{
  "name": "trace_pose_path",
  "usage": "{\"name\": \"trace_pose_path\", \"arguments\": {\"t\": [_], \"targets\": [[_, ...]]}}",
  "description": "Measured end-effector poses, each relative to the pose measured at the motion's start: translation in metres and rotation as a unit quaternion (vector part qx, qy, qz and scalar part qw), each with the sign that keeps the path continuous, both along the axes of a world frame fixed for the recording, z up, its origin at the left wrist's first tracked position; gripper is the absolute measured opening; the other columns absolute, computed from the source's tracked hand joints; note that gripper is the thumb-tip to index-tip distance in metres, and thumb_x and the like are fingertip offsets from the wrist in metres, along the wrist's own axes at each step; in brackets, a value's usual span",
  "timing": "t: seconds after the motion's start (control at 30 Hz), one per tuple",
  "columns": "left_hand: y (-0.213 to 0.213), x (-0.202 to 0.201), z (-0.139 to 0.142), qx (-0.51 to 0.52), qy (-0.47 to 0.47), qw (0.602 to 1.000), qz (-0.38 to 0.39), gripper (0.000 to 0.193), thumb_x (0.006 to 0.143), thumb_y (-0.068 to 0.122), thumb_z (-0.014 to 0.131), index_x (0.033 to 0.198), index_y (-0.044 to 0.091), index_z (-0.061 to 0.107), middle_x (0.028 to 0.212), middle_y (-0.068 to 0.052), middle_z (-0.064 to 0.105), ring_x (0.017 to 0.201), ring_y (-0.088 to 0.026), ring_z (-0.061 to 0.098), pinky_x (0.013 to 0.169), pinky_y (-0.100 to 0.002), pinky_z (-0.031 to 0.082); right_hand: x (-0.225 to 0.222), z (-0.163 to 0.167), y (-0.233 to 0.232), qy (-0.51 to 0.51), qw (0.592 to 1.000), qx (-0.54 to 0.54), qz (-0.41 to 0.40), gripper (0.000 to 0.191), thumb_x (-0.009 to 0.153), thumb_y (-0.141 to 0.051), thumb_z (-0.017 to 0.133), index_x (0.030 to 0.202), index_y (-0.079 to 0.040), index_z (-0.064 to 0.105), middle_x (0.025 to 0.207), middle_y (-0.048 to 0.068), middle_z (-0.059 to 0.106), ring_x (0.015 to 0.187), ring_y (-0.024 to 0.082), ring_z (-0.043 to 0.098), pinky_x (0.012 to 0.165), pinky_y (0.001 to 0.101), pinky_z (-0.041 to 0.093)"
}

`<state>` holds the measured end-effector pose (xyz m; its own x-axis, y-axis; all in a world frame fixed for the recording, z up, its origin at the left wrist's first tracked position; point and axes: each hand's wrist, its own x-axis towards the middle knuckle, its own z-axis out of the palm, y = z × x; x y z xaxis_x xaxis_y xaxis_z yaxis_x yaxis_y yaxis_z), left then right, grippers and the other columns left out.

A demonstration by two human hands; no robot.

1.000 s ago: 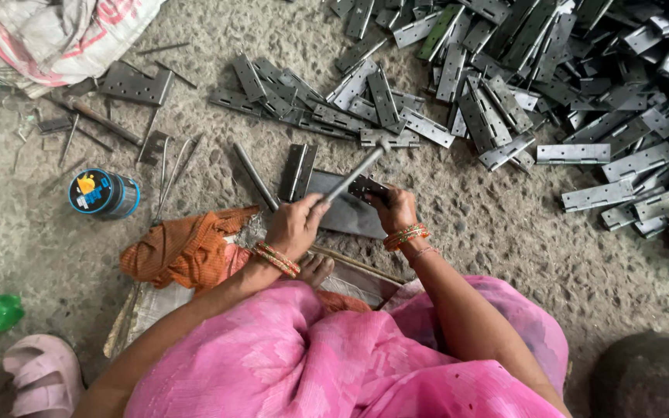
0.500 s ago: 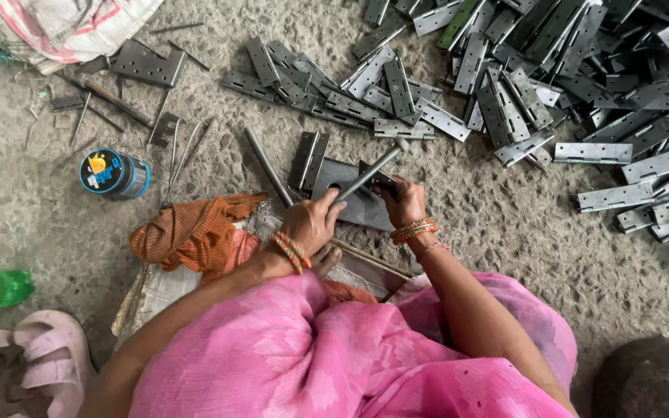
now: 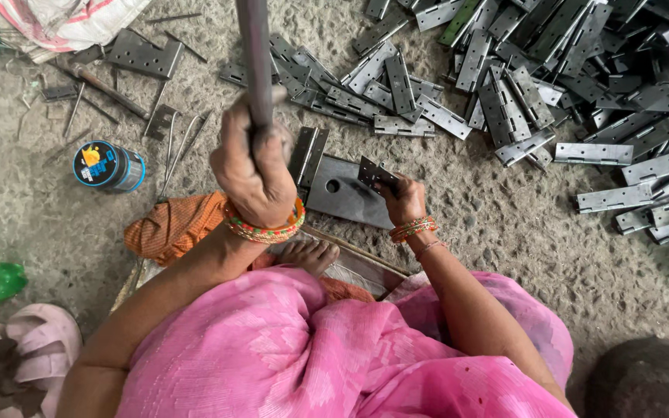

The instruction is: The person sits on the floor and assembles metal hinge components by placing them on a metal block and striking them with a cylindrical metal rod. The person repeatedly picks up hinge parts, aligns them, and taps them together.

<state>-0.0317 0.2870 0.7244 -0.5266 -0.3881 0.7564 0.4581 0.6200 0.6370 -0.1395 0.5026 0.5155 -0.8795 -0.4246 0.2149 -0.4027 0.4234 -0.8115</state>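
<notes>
Up close, the left hand (image 3: pixel 253 166) is closed in a fist around a dark metal rod (image 3: pixel 255 54), which it holds raised, nearly upright, toward the camera. The right hand (image 3: pixel 403 200) pinches a small grey hinge (image 3: pixel 375 173) by its edge and stands it on a flat steel plate (image 3: pixel 344 195) lying on the gritty floor (image 3: pixel 505 224). Another hinge (image 3: pixel 306 155) lies just beside the plate. Judging from this, the striking step is in hand: the rod looks lifted for a blow, and the next move calls for a straight, well-aimed drop onto the hinge, clear of the holding fingers. Farther out, a heap of hinges (image 3: pixel 551 85) spreads across the floor, and a small blue tin (image 3: pixel 108 166) sits well apart.
</notes>
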Motion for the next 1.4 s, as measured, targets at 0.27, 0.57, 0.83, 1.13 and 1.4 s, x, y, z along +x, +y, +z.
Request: {"name": "trace_pose_path", "arguments": {"t": [0.27,0.57,0.83,1.13,1.4], "targets": [[0.029,0.019,-0.108,-0.193,-0.460,0.865,-0.051,0.027,0.107,0.034,0.053,0.109,0.010,0.065,0.050,-0.004,0.058,0.037,-0.015,0.053,0.031,-0.032,0.039,0.001,0.010,0.000,0.014,1.000,-0.001,-0.001,0.013,0.087,-0.005,0.078,0.100,-0.006,0.080,0.083,0.013,0.075,0.060,0.019,0.067,0.055,0.0346,0.052],[-0.040,0.009,-0.140,-0.045,-0.506,0.856,0.098,0.032,0.108,0.039,0.053,0.103,0.014,0.071,0.052,-0.003,0.060,0.039,-0.015,0.054,0.036,-0.034,0.039,-0.006,0.002,0.004,-0.242,0.964,-0.055,-0.095,0.014,0.089,-0.013,0.078,0.101,-0.005,0.079,0.087,0.005,0.078,0.070,0.011,0.072,0.061,0.0290,0.059],[-0.132,0.008,-0.137,-0.024,-0.466,0.810,0.355,0.020,0.096,0.026,0.065,0.095,0.008,0.073,0.081,-0.022,0.071,0.074,-0.044,0.068,0.065,-0.054,0.054,-0.014,-0.006,0.010,-0.477,0.819,-0.292,-0.131,0.032,0.099,-0.024,0.074,0.099,0.008,0.068,0.082,0.011,0.067,0.059,0.019,0.060,0.050,0.0343,0.053],[-0.085,-0.020,-0.130,-0.033,-0.498,0.828,0.256,0.022,0.092,0.010,0.065,0.113,0.006,0.068,0.121,-0.015,0.064,0.096,-0.031,0.068,0.080,-0.043,0.058,-0.021,-0.007,0.031,-0.452,0.846,-0.218,-0.181,0.035,0.097,-0.028,0.070,0.104,0.006,0.066,0.086,0.013,0.072,0.062,0.022,0.068,0.053,0.0346,0.058],[-0.013,-0.086,-0.127,-0.121,-0.585,0.793,0.120,0.059,0.084,0.040,0.081,0.121,0.005,0.051,0.131,-0.022,0.053,0.114,-0.040,0.059,0.081,-0.052,0.056,-0.006,-0.013,0.054,-0.448,0.868,-0.130,-0.173,0.041,0.096,-0.034,0.071,0.102,0.006,0.071,0.080,0.012,0.072,0.060,0.019,0.066,0.050,0.0319,0.053]]}}
